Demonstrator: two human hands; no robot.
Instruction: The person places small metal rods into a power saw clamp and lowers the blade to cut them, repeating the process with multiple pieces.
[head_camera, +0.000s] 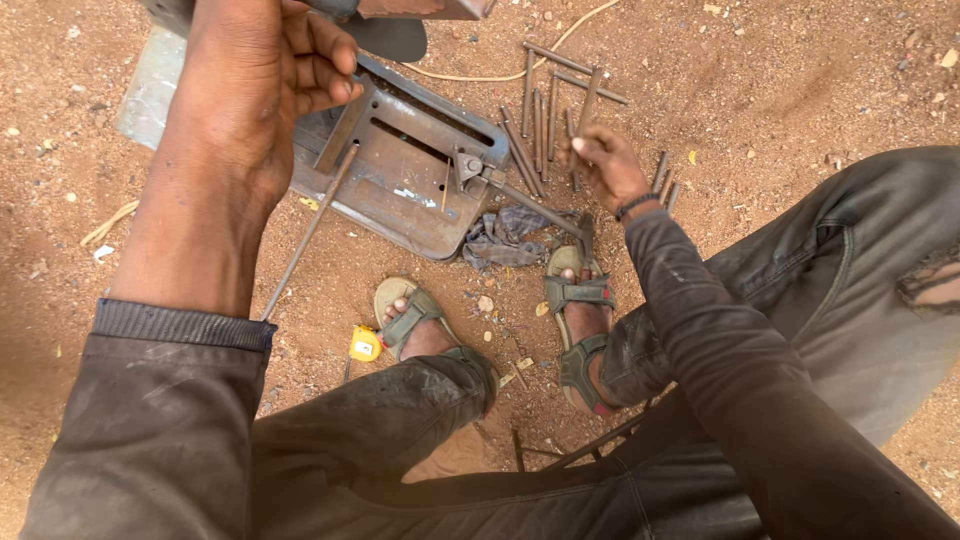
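The left hand (262, 75) sits at about eleven o'clock in the view, its fingers curled shut around what seems to be the dark handle of a cutting machine, though the top edge of the view crops most of that handle. Below it lies the machine's steel base plate (400, 165), rusty and grey, flat on the red dirt ground (800, 80). A long thin steel rod (305, 238) runs from the plate's fence out toward seven o'clock, ending close to the left sleeve.

The right hand (600, 160) is at about one o'clock, its fingers pinched together on a short cut rod piece (572, 150) among a loose pile of cut rod pieces (540, 120) lying on the ground just right of the plate. A few more short pieces lie at three o'clock from that hand.

The vise screw handle (535, 208) sticks out from the plate toward four o'clock, over a crumpled grey rag (500, 235). Two feet in green sandals (575, 320) rest at six o'clock of the plate, and a yellow tape measure (365, 344) lies just left of the left foot.
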